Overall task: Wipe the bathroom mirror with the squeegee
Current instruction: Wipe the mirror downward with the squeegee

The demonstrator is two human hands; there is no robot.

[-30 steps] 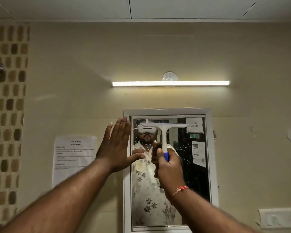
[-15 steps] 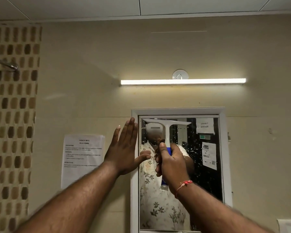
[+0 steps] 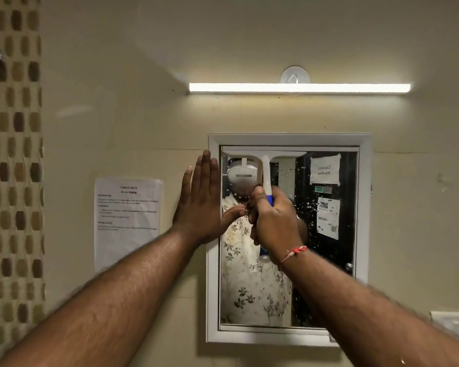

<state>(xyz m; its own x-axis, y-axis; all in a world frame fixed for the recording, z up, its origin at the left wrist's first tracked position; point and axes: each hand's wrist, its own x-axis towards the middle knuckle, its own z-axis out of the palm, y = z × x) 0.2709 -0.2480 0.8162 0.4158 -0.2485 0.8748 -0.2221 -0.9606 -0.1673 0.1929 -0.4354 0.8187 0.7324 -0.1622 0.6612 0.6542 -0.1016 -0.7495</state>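
1. White-framed rectangular wall mirror [image 3: 329, 260]: droplets visible across right half of glass; left half mostly hidden by hands.
2. White T-shaped squeegee with blue grip [image 3: 266, 165]: blade level, set against glass along top edge, left portion.
3. Right hand [image 3: 273, 223]: fingers wrapped fully round blue grip.
4. Left hand [image 3: 200, 205]: flat, fingers extended together, nothing held, braced on frame's left edge.
5. Step judged: start of downward stroke. Next move calls for steady, even pressure, blade kept level.
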